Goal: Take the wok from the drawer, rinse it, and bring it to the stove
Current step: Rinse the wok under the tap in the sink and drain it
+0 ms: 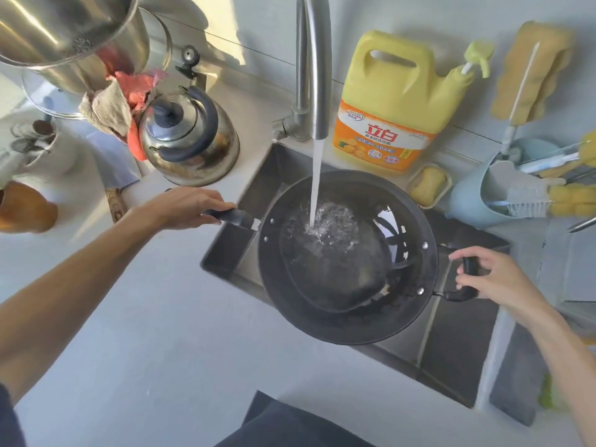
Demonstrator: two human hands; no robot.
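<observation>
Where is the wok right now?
In the head view, the wok is centre frame over the sink, under the running tap, gripped by the left hand and right hand.

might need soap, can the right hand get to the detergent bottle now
Probably yes: the detergent bottle stands unblocked behind the sink, but the right hand must first release the wok handle.

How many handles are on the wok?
2: a long handle on the left of the wok, gripped by the left hand, and a loop handle on its right, held by the right hand.
</observation>
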